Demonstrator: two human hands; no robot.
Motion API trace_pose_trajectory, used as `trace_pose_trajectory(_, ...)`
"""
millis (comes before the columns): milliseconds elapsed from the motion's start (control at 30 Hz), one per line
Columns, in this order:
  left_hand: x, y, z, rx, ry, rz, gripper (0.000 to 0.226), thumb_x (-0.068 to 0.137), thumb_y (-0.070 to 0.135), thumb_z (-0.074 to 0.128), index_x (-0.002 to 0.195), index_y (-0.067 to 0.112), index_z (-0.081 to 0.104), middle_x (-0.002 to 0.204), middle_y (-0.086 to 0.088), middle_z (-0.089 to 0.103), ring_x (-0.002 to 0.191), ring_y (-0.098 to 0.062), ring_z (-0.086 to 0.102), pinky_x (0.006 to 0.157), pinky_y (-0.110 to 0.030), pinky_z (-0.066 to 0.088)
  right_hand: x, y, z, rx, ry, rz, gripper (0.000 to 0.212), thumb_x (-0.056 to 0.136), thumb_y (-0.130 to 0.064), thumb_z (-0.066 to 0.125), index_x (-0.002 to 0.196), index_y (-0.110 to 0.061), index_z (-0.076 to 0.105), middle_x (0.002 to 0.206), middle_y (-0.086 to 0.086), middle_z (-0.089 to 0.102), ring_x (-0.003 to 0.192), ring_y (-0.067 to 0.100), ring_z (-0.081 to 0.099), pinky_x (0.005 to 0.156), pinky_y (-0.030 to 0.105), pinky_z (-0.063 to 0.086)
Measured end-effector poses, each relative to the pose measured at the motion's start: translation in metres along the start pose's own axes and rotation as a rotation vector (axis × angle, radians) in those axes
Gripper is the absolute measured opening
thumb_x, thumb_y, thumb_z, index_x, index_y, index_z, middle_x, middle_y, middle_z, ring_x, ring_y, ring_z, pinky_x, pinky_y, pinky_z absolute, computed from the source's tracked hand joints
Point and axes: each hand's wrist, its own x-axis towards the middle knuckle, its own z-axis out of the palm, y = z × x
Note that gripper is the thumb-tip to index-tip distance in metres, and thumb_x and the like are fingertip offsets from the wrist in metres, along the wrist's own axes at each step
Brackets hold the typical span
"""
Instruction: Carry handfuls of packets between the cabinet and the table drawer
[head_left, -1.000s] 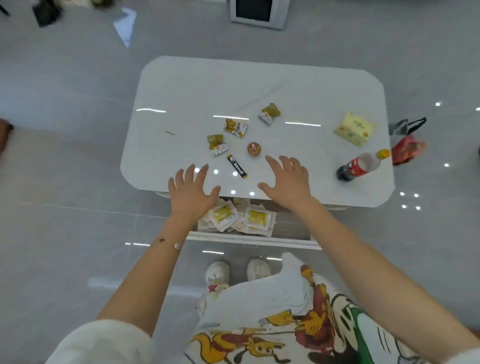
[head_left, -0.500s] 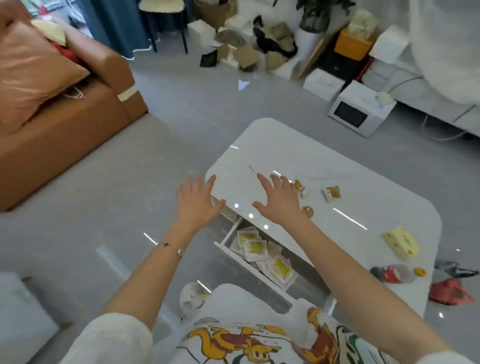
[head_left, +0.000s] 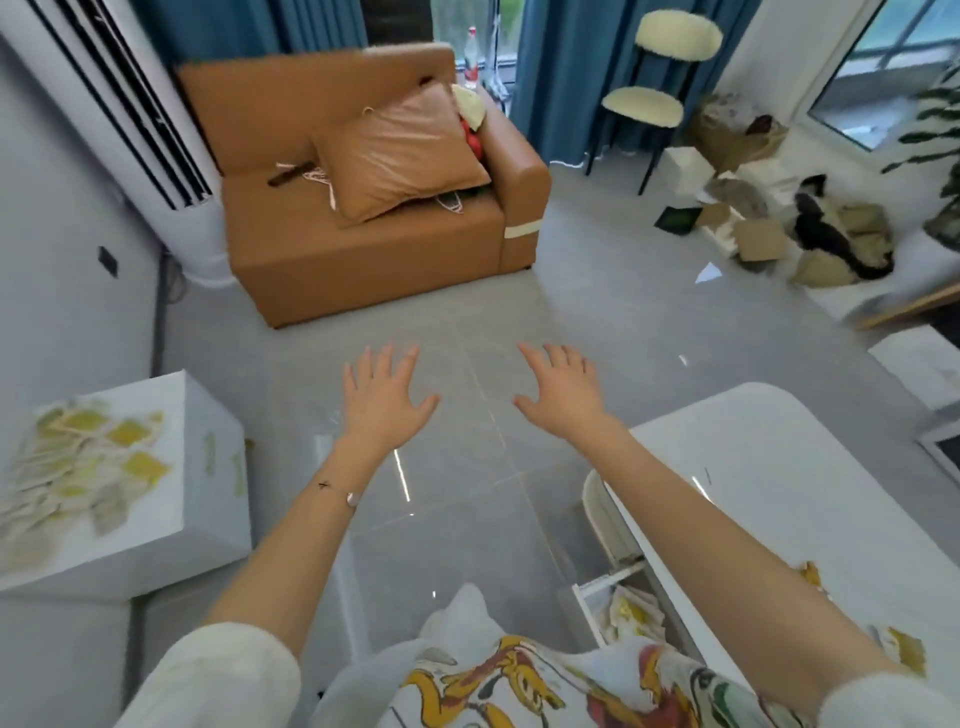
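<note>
My left hand (head_left: 382, 397) and my right hand (head_left: 561, 395) are stretched out in front of me, palms down, fingers spread, holding nothing. Both hover over the grey floor, left of the white table (head_left: 779, 467). My right forearm crosses the table's near corner. Under the table top an open drawer (head_left: 589, 597) shows several yellow-and-white snack packets (head_left: 634, 616). A few more packets (head_left: 906, 647) lie on the table beside my right arm.
A white box (head_left: 171, 525) full of yellow packets stands at the left. A brown sofa (head_left: 374, 249) with a cushion (head_left: 400, 150) is ahead. A tall white air conditioner (head_left: 156, 156), two stools (head_left: 644, 106) and cardboard clutter (head_left: 769, 228) line the far side.
The view has swung left, away from the table top to the floor and sofa. Both hands stay spread and empty, now over the floor instead of the table edge.
</note>
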Motion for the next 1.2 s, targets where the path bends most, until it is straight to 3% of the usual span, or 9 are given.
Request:
trace_pose_trajectory(333, 0.050, -0.143, -0.043, 0.003, 0.095, -0.293, 0.074, 0.092, 0.059, 0.041, 0.153, 0.031, 0.011, 0.161, -0.006, 0.006, 0.147, -0.032, 0.000, 0.117, -0.051, 0.000, 0.143, -0.160, -0.005, 0.014, -0.015, -0.356, 0.077, 0.089, -0.049, 0.054, 0.152, -0.029, 0.016, 0.153, 0.009, 0.027, 0.142, 0.030, 0.021, 0.113, 0.042, 0.018)
trace_pose_trajectory(567, 0.090, -0.182, -0.039, -0.021, 0.093, -0.504, 0.074, 0.092, 0.060, 0.039, 0.153, 0.032, 0.007, 0.161, -0.004, 0.003, 0.148, -0.030, -0.002, 0.117, -0.050, -0.001, 0.225, -0.219, 0.002, -0.018, -0.047, -0.581, 0.078, 0.090, -0.049, 0.053, 0.153, -0.031, 0.012, 0.157, 0.008, 0.020, 0.146, 0.030, 0.013, 0.115, 0.042, 0.015)
trace_pose_trajectory(833, 0.123, -0.220, -0.038, -0.120, 0.203, -0.871, 0.073, 0.092, 0.059, 0.040, 0.153, 0.030, 0.011, 0.161, -0.006, 0.007, 0.147, -0.032, 0.001, 0.118, -0.052, 0.004, 0.323, -0.285, -0.021, -0.020, -0.009, -0.960, 0.068, 0.092, -0.044, 0.052, 0.151, -0.030, 0.022, 0.153, 0.005, 0.030, 0.142, 0.028, 0.021, 0.114, 0.041, 0.020)
trace_pose_trajectory(1067, 0.109, -0.247, -0.043, -0.174, 0.278, -1.184, 0.074, 0.092, 0.061, 0.038, 0.153, 0.030, 0.010, 0.161, -0.006, 0.005, 0.147, -0.032, 0.003, 0.117, -0.052, 0.006, 0.380, -0.364, -0.034, -0.195, -0.122, -1.209, 0.078, 0.092, -0.053, 0.049, 0.153, -0.033, 0.005, 0.159, 0.007, 0.016, 0.146, 0.029, 0.011, 0.117, 0.043, 0.015)
trace_pose_trajectory(1200, 0.090, -0.269, -0.044, -0.176, 0.261, -1.300, 0.074, 0.092, 0.062, 0.037, 0.153, 0.031, 0.009, 0.161, -0.005, 0.004, 0.147, -0.031, 0.001, 0.118, -0.052, 0.005, 0.388, -0.410, -0.028, -0.212, -0.195, -1.273, 0.079, 0.091, -0.055, 0.049, 0.153, -0.033, 0.004, 0.159, 0.007, 0.016, 0.146, 0.030, 0.012, 0.116, 0.045, 0.018)
